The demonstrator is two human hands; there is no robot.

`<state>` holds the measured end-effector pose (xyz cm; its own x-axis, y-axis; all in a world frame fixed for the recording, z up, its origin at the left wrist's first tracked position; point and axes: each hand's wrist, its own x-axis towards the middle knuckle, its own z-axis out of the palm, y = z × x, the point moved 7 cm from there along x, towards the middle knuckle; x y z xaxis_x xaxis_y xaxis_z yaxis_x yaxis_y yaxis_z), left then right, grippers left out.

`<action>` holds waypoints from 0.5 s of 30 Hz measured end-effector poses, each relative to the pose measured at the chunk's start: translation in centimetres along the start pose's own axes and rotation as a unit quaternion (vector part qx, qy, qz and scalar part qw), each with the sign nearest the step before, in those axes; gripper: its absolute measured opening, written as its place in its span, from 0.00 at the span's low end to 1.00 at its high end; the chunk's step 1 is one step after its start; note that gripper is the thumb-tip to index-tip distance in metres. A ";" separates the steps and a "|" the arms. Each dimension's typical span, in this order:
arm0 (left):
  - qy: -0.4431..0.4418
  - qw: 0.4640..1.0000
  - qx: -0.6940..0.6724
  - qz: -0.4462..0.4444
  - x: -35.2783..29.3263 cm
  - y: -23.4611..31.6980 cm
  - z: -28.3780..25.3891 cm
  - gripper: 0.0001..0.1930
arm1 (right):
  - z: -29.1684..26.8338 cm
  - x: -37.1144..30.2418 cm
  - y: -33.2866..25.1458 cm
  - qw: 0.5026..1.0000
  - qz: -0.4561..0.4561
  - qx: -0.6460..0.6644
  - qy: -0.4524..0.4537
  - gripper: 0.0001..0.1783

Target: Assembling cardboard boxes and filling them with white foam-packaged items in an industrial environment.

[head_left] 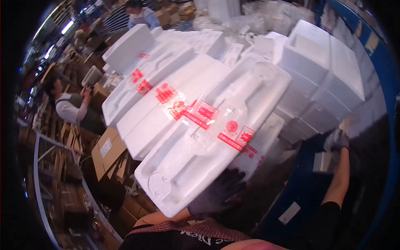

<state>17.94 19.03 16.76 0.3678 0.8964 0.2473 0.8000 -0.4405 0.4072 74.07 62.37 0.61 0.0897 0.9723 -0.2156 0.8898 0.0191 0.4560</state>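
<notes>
A bundle of white foam packing trays (233,98), bound with clear tape printed in red, stands tilted in front of me. Its nearest tray has long moulded hollows. My left hand (221,192), in a dark glove, lies at the lower near side of this bundle with the fingers stretched out and apart; part of the forearm is hidden behind the foam. Out to the right, my right hand (337,141), also gloved, reaches beside a stack of white foam boxes (308,52). Just below it is a small white foam block (323,162). Blur hides the right fingers and any grip.
Cardboard boxes (109,151) and a metal rail frame (39,187) stand at the left. One person (75,108) works there, another (141,16) farther back. A blue surface (271,221) carries a white slip (289,213); blue framing (381,62) bounds the right.
</notes>
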 end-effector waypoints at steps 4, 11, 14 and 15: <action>-0.019 0.999 -0.026 -0.034 -1.3 0.7 -0.2 0.31 | -2.3 -0.5 -4.3 0.994 -0.015 0.060 -0.094 0.80; -0.019 0.995 -0.095 -0.029 -2.6 -0.9 1.3 0.35 | -6.4 -21.0 -9.3 0.986 -0.006 0.091 0.139 0.54; 0.000 0.994 -0.101 0.031 -1.7 -0.7 0.9 0.36 | -5.0 -30.7 -3.6 0.817 0.118 0.481 0.295 0.48; 0.017 0.984 -0.176 0.023 -1.6 -0.9 -0.5 0.39 | -7.4 -33.5 -4.7 0.707 0.092 0.636 0.295 0.47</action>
<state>16.41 18.00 16.44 0.3792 0.8758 0.2986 0.5671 -0.4749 0.6729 63.57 31.43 12.05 0.3891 0.8656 0.3152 0.6026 0.0196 -0.7978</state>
